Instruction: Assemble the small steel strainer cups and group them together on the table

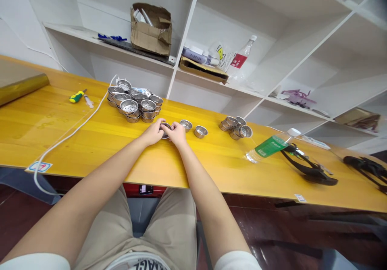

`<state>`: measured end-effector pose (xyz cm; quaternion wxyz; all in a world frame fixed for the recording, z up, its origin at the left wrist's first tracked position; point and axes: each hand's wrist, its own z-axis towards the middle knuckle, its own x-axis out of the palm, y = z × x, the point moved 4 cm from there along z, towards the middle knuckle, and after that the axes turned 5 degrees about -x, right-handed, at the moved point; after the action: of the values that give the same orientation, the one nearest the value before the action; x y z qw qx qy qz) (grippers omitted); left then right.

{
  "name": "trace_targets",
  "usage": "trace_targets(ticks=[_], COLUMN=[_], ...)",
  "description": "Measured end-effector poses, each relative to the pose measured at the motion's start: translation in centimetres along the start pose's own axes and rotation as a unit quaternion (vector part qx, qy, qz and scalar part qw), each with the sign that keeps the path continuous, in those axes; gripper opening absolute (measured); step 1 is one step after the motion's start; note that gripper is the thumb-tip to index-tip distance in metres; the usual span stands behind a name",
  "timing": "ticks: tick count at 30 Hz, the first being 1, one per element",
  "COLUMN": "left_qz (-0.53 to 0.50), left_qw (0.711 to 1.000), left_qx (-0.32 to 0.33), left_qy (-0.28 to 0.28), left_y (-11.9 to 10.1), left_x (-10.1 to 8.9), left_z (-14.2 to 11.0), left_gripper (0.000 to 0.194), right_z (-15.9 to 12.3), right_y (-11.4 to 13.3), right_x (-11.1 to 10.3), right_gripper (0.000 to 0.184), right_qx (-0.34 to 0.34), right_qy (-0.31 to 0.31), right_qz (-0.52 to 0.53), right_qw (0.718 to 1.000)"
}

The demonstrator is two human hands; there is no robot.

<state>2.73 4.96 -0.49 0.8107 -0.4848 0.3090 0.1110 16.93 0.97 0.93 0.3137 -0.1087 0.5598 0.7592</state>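
Both my hands meet over the yellow wooden bench [90, 141]. My left hand [154, 133] and my right hand [177, 133] are closed together on one small perforated metal cup [166, 127], mostly hidden by the fingers. Just right of my hands stand two single metal cups [186, 125] [200, 131]. A large pile of the same cups [136, 102] lies behind and left of my hands. A smaller cluster of cups [236, 126] sits further right.
A white cable [75, 131] runs across the bench's left side, past a yellow-green screwdriver [77, 96]. A plastic bottle with a green label [269, 146] lies at right, beside black straps [308, 167]. White shelves [181, 60] behind hold a cardboard box [151, 28] and another bottle.
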Motion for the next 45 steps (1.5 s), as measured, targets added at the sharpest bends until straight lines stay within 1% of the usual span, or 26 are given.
trace_targets(ticks=[5,12,15,17,19,22,25,27,28,29,30,31,32,33,34,35,36,38,40,41,43,45], left_qz=[-0.006,-0.018,-0.013,0.005,0.034,0.071,0.099,0.128,0.146,0.166,0.185,0.205,0.223,0.238,0.251,0.259,0.264,0.261,0.251,0.246,0.236,0.233], left_qw=[1.0,0.999,0.999,0.999,0.997,0.994,0.991,0.988,0.985,0.982,0.979,0.976,0.972,0.968,0.965,0.963,0.962,0.961,0.963,0.964,0.966,0.967], left_qx=[0.007,0.019,0.017,0.027,0.054,0.071,0.072,0.07,0.068,0.067,0.065,0.063,0.063,0.064,0.066,0.069,0.074,0.087,0.099,0.102,0.1,0.095], left_qy=[0.008,0.028,0.031,0.029,0.033,0.043,0.053,0.058,0.059,0.058,0.055,0.05,0.043,0.036,0.029,0.024,0.019,0.013,0.017,0.021,0.028,0.029], left_y=[-0.1,0.1,-0.2,-0.6,-1.2,-1.7,-1.8,-1.7,-1.6,-1.5,-1.4,-1.3,-1.2,-1.1,-1.1,-1.1,-1.1,-1.2,-1.2,-1.1,-1.1,-1.0], left_x=[0.1,0.1,-0.1,-0.4,-0.6,-0.9,-1.2,-1.4,-1.6,-1.7,-1.9,-2.0,-2.2,-2.4,-2.5,-2.6,-2.6,-2.7,-2.6,-2.5,-2.4,-2.4], left_z=[0.0,0.1,-0.1,-0.4,-0.8,-1.2,-1.3,-1.2,-1.2,-1.1,-1.0,-0.9,-0.8,-0.8,-0.7,-0.7,-0.7,-0.7,-0.6,-0.6,-0.6,-0.6], left_gripper=[0.058,0.06,0.062,0.064,0.068,0.069,0.067,0.061,0.057,0.054,0.051,0.05,0.05,0.049,0.047,0.044,0.041,0.038,0.038,0.038,0.038,0.037], right_z=[-0.4,-0.2,0.1,0.3,0.3,0.2,0.1,0.2,0.4,0.7,1.0,1.2,1.3,1.4,1.4,1.5,1.5,1.6,1.5,1.4,1.2,1.1], right_y=[0.6,0.4,-0.1,-0.5,-0.9,-1.2,-1.3,-1.2,-1.1,-1.0,-0.9,-0.9,-0.9,-1.0,-1.2,-1.5,-1.7,-2.2,-2.7,-2.9,-3.1,-2.9], right_x=[-0.2,-0.2,0.2,0.6,1.0,1.5,1.7,1.4,0.9,0.2,-0.9,-2.1,-3.4,-4.5,-5.3,-5.7,-5.8,-5.2,-4.1,-3.7,-3.1,-2.8], right_gripper=[0.056,0.054,0.053,0.052,0.051,0.049,0.044,0.037,0.033,0.03,0.026,0.023,0.019,0.017,0.018,0.021,0.024,0.029,0.036,0.04,0.042,0.032], right_qx=[0.006,0.025,0.056,0.094,0.132,0.174,0.189,0.171,0.148,0.114,0.076,0.037,0.004,-0.015,-0.03,-0.045,-0.06,-0.086,-0.086,-0.076,-0.051,-0.04], right_qy=[-0.003,-0.005,0.004,0.02,0.047,0.079,0.099,0.113,0.104,0.075,0.025,-0.04,-0.11,-0.166,-0.195,-0.198,-0.178,-0.106,-0.035,-0.012,0.011,0.025], right_qz=[0.008,0.022,0.047,0.077,0.115,0.155,0.171,0.164,0.146,0.118,0.082,0.038,-0.008,-0.051,-0.093,-0.131,-0.168,-0.229,-0.271,-0.284,-0.296,-0.297], right_qw=[1.0,0.999,0.997,0.992,0.983,0.969,0.962,0.965,0.973,0.984,0.993,0.998,0.994,0.985,0.976,0.97,0.968,0.964,0.958,0.956,0.954,0.954])
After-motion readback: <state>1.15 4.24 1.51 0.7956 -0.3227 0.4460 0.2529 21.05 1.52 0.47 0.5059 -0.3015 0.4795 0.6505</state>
